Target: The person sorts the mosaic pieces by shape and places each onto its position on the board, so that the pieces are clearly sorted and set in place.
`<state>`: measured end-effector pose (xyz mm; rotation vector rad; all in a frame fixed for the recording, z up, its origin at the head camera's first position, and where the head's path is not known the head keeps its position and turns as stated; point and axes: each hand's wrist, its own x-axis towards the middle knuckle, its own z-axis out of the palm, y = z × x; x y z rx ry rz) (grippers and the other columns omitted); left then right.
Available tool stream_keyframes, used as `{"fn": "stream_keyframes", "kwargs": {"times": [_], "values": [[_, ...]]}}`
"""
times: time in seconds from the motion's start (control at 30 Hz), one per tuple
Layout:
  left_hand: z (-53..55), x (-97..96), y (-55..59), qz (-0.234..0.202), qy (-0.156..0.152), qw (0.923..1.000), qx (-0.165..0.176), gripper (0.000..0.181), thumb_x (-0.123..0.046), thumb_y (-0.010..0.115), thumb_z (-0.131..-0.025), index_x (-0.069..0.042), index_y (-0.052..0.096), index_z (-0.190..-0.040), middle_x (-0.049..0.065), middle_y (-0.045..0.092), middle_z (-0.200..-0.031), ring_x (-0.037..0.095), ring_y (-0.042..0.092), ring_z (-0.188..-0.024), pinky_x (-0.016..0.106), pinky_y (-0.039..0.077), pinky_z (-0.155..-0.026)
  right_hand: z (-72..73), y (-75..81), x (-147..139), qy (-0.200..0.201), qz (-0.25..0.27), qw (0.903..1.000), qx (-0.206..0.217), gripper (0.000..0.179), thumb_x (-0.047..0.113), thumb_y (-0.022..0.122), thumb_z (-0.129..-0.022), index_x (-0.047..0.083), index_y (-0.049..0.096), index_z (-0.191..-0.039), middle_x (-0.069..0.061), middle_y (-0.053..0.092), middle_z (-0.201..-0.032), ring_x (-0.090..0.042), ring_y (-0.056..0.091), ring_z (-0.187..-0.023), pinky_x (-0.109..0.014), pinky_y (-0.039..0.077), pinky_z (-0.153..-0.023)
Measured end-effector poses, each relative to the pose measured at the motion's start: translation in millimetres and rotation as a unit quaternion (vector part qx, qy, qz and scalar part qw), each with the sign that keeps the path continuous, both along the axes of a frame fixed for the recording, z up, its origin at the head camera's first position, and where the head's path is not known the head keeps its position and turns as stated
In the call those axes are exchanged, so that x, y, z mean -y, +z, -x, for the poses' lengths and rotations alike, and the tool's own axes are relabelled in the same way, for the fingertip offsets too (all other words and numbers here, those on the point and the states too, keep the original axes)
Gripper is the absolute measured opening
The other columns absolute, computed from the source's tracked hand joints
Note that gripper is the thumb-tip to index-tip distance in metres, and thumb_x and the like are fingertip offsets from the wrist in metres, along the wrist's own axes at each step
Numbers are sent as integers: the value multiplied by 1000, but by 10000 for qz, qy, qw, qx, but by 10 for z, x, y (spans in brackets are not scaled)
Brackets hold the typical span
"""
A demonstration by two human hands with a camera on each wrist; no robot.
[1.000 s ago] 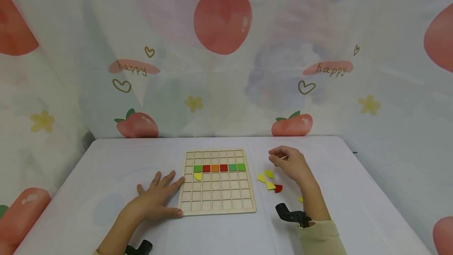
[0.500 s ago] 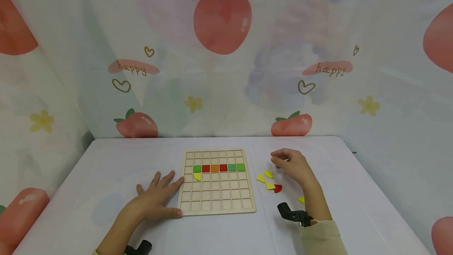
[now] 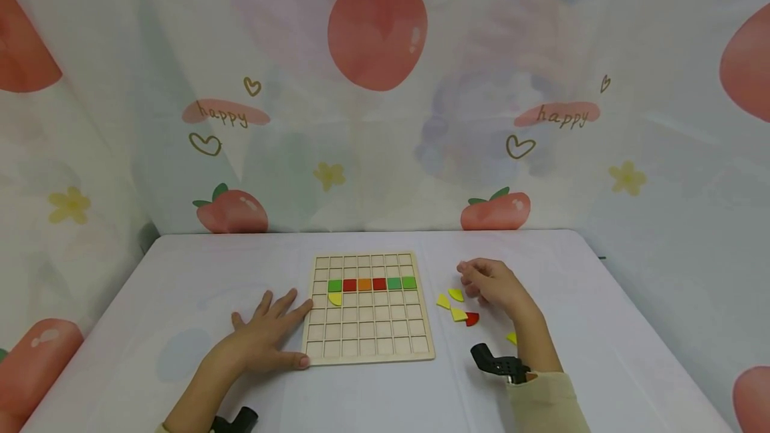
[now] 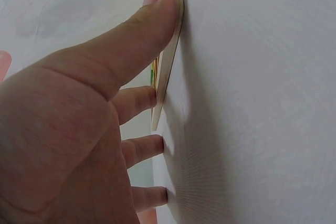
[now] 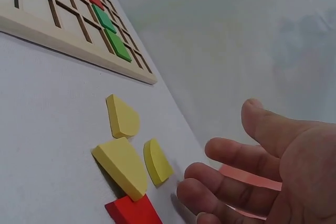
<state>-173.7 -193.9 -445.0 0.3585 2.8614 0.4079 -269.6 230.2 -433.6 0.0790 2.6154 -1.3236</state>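
A wooden grid board [image 3: 373,361] lies on the table, with a row of green, red and orange square tiles [image 3: 364,284] in its cells. Below the leftmost green tile sits a yellow quarter-round piece [image 3: 335,299]. My left hand [image 3: 261,336] rests spread at the board's left side, its thumb [image 4: 152,22] and index finger touching the edge. To the right of the board, my right hand [image 3: 494,282] hovers beside loose yellow pieces [image 5: 123,163] and a red piece [image 5: 135,212]. Its fingers are loosely bent, and the right wrist view shows nothing between thumb and fingers.
Another yellow piece [image 3: 512,338] lies by the right forearm, partly hidden by it. Black wrist mounts [image 3: 498,361] stick out from both sleeves. A fruit-printed cloth wall [image 3: 385,172] stands behind the white table [image 3: 198,286].
My right hand has lowered slightly toward the loose pieces, and its fingers have shifted. The left hand, the board and its tiles stay as they were.
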Motion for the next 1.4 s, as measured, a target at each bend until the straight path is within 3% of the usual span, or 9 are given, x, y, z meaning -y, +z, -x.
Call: {"fn": "stream_keyframes", "kwargs": {"times": [0.27,0.5,0.97,1.4], "values": [[1,2,-1,13,-3,10000,-3,103,-71,75,-68,-30,38,-155,12,25,-164,57,12,-147,92,9,-88,-29,13,35,80,-502,9986,119,35,29,68,-95,9,66,-124,-9,69,-105,-22,63,-85,-31,53,-75],[0,7,-4,-9,31,10000,34,103,-71,75,-67,-30,38,-154,11,25,-164,56,12,-147,92,9,-88,-33,-9,94,-11,-693,9976,58,33,21,71,-92,7,67,-122,-9,67,-100,-21,60,-82,-28,52,-70],[8,-6,-4,-5,59,10000,19,104,-70,77,-67,-30,38,-154,11,25,-164,55,12,-147,92,8,-89,-47,-37,170,19,-1406,9897,-262,26,19,75,-88,7,72,-111,-6,65,-93,-22,57,-86,-33,49,-72],[13,-8,-21,-40,75,10000,38,104,-69,77,-67,-29,39,-154,11,26,-164,55,12,-147,92,7,-89,-64,-55,204,-1,-1486,9882,-367,15,20,73,-88,9,72,-98,-4,67,-90,-21,58,-84,-34,50,-72]]}}
